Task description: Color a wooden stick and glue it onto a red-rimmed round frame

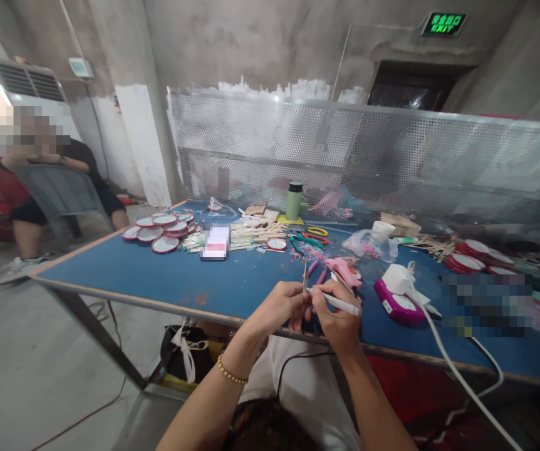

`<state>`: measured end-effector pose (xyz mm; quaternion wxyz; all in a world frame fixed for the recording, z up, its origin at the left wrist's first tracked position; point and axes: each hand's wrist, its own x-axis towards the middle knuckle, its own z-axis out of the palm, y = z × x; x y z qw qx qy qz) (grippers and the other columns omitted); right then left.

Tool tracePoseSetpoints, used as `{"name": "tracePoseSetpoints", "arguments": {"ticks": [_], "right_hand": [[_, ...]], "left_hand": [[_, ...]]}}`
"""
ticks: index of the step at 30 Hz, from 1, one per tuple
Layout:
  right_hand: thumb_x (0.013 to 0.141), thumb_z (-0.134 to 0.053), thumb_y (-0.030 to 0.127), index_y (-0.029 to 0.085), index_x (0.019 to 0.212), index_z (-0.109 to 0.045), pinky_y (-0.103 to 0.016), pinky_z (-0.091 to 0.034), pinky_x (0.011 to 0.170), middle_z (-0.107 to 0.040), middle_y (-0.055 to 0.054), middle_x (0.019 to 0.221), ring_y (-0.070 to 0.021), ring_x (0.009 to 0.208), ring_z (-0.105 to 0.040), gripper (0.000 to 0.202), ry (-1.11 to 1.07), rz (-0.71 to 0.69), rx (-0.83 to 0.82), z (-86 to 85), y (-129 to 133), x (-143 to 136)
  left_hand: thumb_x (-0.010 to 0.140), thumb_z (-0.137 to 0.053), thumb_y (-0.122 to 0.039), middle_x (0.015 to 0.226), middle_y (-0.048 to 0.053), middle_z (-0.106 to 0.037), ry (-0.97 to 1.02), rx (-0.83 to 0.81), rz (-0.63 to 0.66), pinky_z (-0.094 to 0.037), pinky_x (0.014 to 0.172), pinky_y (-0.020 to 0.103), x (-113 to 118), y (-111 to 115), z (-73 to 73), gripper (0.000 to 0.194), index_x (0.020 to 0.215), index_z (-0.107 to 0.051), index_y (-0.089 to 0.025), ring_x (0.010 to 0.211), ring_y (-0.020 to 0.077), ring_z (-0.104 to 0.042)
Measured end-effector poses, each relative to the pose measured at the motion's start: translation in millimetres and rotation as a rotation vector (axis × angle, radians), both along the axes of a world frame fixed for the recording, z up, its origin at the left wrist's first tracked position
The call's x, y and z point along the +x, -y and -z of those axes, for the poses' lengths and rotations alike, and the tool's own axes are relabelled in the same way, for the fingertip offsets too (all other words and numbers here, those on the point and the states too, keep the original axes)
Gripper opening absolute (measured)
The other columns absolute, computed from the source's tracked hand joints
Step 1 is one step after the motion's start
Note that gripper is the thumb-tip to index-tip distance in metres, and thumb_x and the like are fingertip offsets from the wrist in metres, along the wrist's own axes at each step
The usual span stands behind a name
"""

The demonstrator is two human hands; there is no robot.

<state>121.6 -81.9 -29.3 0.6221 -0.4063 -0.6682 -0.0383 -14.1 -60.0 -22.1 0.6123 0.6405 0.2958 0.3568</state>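
My left hand [286,305] is closed, pinching a thin, upright, stick-like piece [306,275] whose kind I cannot make out. In my right hand [338,322] lies a white marker pen [344,304], slanted, its tip end close to the fingers of my left hand. Both hands meet above the table's front edge. Just beyond them rests a pink hot glue gun [344,270], with purple-handled tools [314,268] to its left. A small round disc with a red rim [277,243] sits farther back.
On the blue table [124,275] are stacked red-rimmed discs [150,233], a phone [215,243], wooden sticks [251,237], pliers [314,240], a green bottle [294,201] and a plastic bag [371,244]. A purple power strip [398,304] trails a white cable at right. A person sits at left.
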Motion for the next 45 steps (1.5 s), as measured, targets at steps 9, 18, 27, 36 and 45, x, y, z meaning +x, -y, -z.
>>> {"name": "tracePoseSetpoints", "arguments": {"ticks": [9, 18, 27, 36, 45], "right_hand": [[0.085, -0.056, 0.018, 0.02, 0.067, -0.059, -0.022, -0.042, 0.048, -0.056, 0.004, 0.055, -0.01, 0.049, -0.051, 0.019, -0.017, -0.031, 0.019, 0.4, 0.3, -1.0], [0.085, -0.057, 0.019, 0.02, 0.066, -0.059, -0.022, -0.042, 0.047, -0.057, 0.004, 0.053, -0.0107, 0.048, -0.052, 0.02, -0.003, -0.025, 0.0, -0.4, -0.9, -0.7], [0.086, -0.056, 0.021, 0.02, 0.067, -0.06, -0.023, -0.044, 0.047, -0.059, 0.003, 0.057, -0.0109, 0.048, -0.055, 0.02, -0.057, -0.005, -0.037, 2.0, 1.5, -0.1], [0.084, -0.056, 0.02, 0.02, 0.066, -0.059, -0.022, -0.042, 0.045, -0.059, 0.004, 0.055, -0.0103, 0.046, -0.054, 0.019, -0.053, -0.007, -0.021, 1.5, 0.6, 0.8], [0.085, -0.056, 0.018, 0.02, 0.066, -0.059, -0.022, -0.042, 0.047, -0.057, 0.004, 0.054, -0.0105, 0.048, -0.052, 0.019, -0.011, 0.015, 0.022, 1.0, -0.7, 0.3]], "left_hand": [[0.08, -0.056, -0.054, 0.049, -0.002, -0.052, 0.003, -0.005, -0.003, -0.035, 0.035, 0.019, -0.4, -0.1, -0.1, 0.042, 0.065, -0.053, -0.015, 0.035, 0.0088, -0.048], [0.08, -0.055, -0.051, 0.049, -0.002, -0.052, -0.004, -0.002, -0.007, -0.035, 0.036, 0.02, 0.0, 0.5, -0.7, 0.039, 0.065, -0.053, -0.015, 0.036, 0.0089, -0.048], [0.08, -0.057, -0.055, 0.051, -0.002, -0.054, 0.003, -0.007, -0.003, -0.036, 0.036, 0.019, -0.9, -0.2, 0.6, 0.042, 0.068, -0.055, -0.014, 0.036, 0.0078, -0.048], [0.08, -0.058, -0.056, 0.05, -0.002, -0.054, 0.003, -0.023, -0.013, -0.036, 0.036, 0.019, -1.0, 0.9, -0.9, 0.043, 0.068, -0.054, -0.014, 0.034, 0.0078, -0.048], [0.08, -0.057, -0.057, 0.05, -0.001, -0.054, -0.001, -0.013, -0.003, -0.036, 0.035, 0.019, -0.3, -1.3, 1.3, 0.044, 0.066, -0.054, -0.015, 0.034, 0.0083, -0.048]]}}
